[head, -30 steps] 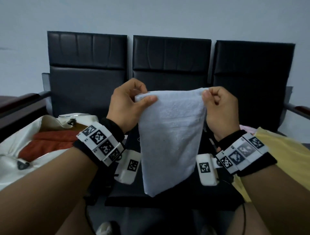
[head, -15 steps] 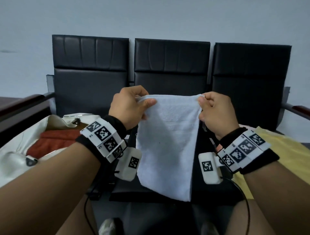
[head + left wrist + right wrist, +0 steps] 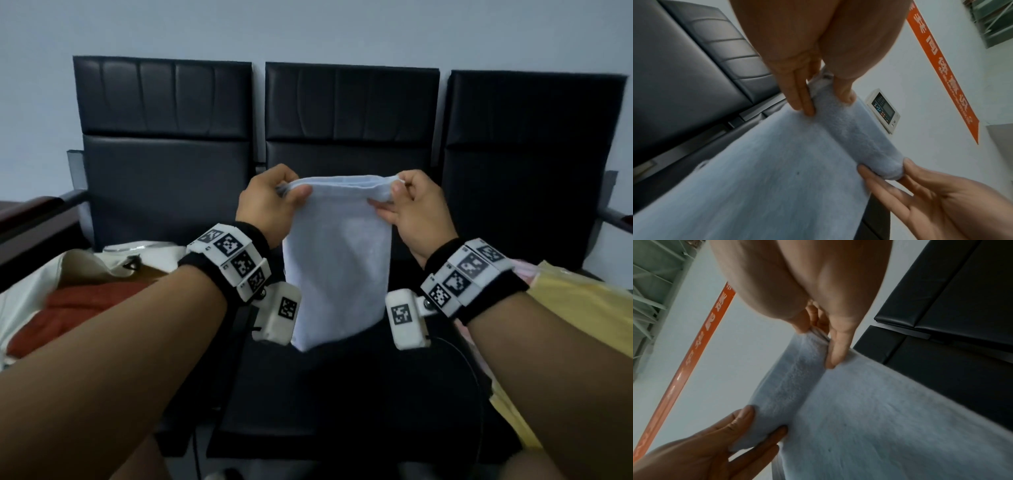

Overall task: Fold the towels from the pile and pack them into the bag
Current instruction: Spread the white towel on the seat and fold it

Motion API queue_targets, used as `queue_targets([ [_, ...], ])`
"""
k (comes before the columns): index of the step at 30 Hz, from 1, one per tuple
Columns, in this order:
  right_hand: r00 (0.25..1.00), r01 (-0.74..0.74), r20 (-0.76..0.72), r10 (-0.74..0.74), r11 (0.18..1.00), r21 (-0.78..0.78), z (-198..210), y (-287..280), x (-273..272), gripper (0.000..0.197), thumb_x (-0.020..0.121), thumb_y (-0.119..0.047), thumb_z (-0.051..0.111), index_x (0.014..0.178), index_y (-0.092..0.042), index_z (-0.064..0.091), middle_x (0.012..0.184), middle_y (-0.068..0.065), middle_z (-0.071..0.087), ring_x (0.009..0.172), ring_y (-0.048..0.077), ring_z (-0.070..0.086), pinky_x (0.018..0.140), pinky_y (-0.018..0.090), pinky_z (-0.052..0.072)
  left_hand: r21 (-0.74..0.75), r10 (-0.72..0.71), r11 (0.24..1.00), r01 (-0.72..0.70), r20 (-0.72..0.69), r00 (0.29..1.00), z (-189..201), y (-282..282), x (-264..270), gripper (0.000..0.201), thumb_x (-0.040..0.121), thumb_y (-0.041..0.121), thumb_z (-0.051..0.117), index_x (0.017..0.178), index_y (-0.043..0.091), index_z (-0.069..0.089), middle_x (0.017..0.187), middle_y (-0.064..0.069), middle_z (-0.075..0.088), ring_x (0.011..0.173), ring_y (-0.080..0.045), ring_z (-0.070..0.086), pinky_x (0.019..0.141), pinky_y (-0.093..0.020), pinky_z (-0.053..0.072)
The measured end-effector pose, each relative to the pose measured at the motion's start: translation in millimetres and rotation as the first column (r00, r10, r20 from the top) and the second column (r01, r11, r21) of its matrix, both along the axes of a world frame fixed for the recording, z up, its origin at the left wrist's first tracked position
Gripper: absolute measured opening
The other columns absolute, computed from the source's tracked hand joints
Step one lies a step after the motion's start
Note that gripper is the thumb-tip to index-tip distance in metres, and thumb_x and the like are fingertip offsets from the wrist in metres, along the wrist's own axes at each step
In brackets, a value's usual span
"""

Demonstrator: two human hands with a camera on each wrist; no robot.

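Note:
A folded pale blue towel hangs in the air over the middle black seat, held by its top edge. My left hand pinches the top left corner between thumb and fingers. My right hand pinches the top right corner the same way. The wrist views show the towel from below, with the left hand and the right hand each clamped on an end of the thick folded edge. A cream bag lies open on the left seat with a red towel inside.
Three black padded chairs stand in a row against a pale wall. A yellow cloth with pink fabric beneath lies on the right seat. A dark wooden armrest is at far left. The middle seat lies below the towel.
Both hands have moved down and forward, carrying the towel lower toward the middle seat. The top edge now shows its folded layers, and the towel hangs shorter.

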State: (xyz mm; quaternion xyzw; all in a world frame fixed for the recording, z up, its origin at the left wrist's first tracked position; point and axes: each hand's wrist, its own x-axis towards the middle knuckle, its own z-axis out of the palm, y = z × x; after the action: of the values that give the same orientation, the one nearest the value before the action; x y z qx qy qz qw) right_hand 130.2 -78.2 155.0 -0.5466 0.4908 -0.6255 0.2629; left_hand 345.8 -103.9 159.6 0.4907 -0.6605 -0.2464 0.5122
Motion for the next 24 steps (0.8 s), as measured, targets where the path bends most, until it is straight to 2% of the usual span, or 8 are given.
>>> queue_targets([
  [2, 1.0, 0.029, -0.01, -0.03, 0.998, -0.064, 12.9, -19.1, -4.8, 0.013, 0.107, -0.015, 0.044, 0.101, -0.019, 0.056, 0.118, 0.015, 0.064, 0.11, 0.023, 0.068, 0.095, 0.039, 0.058, -0.061, 0.001, 0.998, -0.002, -0.01, 1.0, 13.5, -15.9, -3.7, 0.021, 0.093, 0.032, 0.071, 0.077, 0.027, 0.06, 0.073, 0.007, 0.059, 0.068, -0.012, 0.055, 0.062, -0.029, 0.048],
  [6, 0.998, 0.028, -0.06, -0.034, 0.995, -0.097, 14.2, -32.2, -15.9, 0.02, 0.106, -0.016, 0.045, 0.093, -0.027, 0.056, 0.104, 0.007, 0.066, 0.104, 0.022, 0.067, 0.092, 0.036, 0.058, -0.134, -0.002, 0.991, 0.005, 0.021, 1.0, 17.4, -27.2, -7.2, 0.015, 0.092, 0.031, 0.073, 0.081, 0.026, 0.065, 0.079, 0.006, 0.065, 0.069, -0.006, 0.056, 0.061, -0.016, 0.044],
  [8, 0.995, 0.008, -0.102, -0.014, 0.999, -0.054, -11.2, -27.8, -23.4, 0.02, 0.106, -0.015, 0.046, 0.093, -0.027, 0.056, 0.099, 0.005, 0.066, 0.092, 0.019, 0.066, 0.08, 0.031, 0.058, -0.081, 0.014, 0.997, -0.006, 0.098, 0.995, -5.7, -23.8, -3.9, 0.015, 0.092, 0.031, 0.073, 0.084, 0.022, 0.065, 0.074, 0.007, 0.063, 0.068, -0.007, 0.056, 0.06, -0.02, 0.046],
  [11, 0.976, 0.025, -0.218, -0.002, 0.995, 0.1, -76.5, -7.9, -31.3, 0.02, 0.106, -0.014, 0.047, 0.093, -0.027, 0.057, 0.072, 0.001, 0.061, 0.063, 0.01, 0.054, 0.054, 0.019, 0.042, 0.101, -0.038, 0.995, 0.012, 0.254, 0.967, -63.6, -6.8, 3.4, 0.015, 0.093, 0.036, 0.072, 0.085, 0.025, 0.064, 0.072, 0.002, 0.064, 0.066, -0.014, 0.06, 0.057, -0.025, 0.046],
  [14, 0.977, -0.003, -0.201, 0.069, 0.95, 0.311, -139.9, 25.8, -27.6, 0.021, 0.105, -0.005, 0.045, 0.088, -0.013, 0.054, 0.059, 0.002, 0.046, 0.042, 0.006, 0.041, 0.039, 0.013, 0.031, 0.296, -0.154, 0.955, 0.027, 0.416, 0.896, -127.2, 15.8, 8.7, 0.019, 0.092, 0.039, 0.072, 0.079, 0.031, 0.06, 0.072, 0.006, 0.061, 0.073, -0.018, 0.063, 0.063, -0.029, 0.047],
  [18, 0.967, 0.001, -0.22, 0.129, 0.862, 0.507, -179.6, 60.2, -21.4, 0.018, 0.103, -0.002, 0.048, 0.086, -0.006, 0.054, 0.055, 0.005, 0.047, 0.037, 0.002, 0.043, 0.038, 0.012, 0.033, 0.469, -0.252, 0.883, 0.032, 0.414, 0.875, -176.0, 40.9, 10.0, 0.022, 0.09, 0.041, 0.073, 0.073, 0.034, 0.061, 0.077, 0.003, 0.066, 0.077, -0.023, 0.068, 0.072, -0.038, 0.058],
  [20, 0.957, 0.017, -0.252, 0.145, 0.838, 0.545, -182.2, 68.7, -19.7, 0.01, 0.101, -0.001, 0.05, 0.098, -0.003, 0.058, 0.053, 0.002, 0.051, 0.037, 0.0, 0.044, 0.04, 0.011, 0.035, 0.483, -0.262, 0.875, 0.026, 0.43, 0.864, -181.7, 49.8, 10.1, 0.022, 0.09, 0.044, 0.071, 0.073, 0.035, 0.061, 0.078, 0.005, 0.065, 0.079, -0.02, 0.066, 0.069, -0.032, 0.052],
  [24, 0.923, 0.055, -0.338, 0.183, 0.807, 0.588, -177.7, 83.9, -20.0, 0.022, 0.097, 0.0, 0.05, 0.111, -0.007, 0.066, 0.047, -0.006, 0.054, 0.037, -0.002, 0.048, 0.041, 0.009, 0.036, 0.483, -0.307, 0.875, 0.044, 0.481, 0.821, -178.9, 64.5, 13.6, 0.023, 0.09, 0.046, 0.071, 0.074, 0.036, 0.059, 0.083, 0.006, 0.062, 0.085, -0.018, 0.062, 0.071, -0.03, 0.048],
])
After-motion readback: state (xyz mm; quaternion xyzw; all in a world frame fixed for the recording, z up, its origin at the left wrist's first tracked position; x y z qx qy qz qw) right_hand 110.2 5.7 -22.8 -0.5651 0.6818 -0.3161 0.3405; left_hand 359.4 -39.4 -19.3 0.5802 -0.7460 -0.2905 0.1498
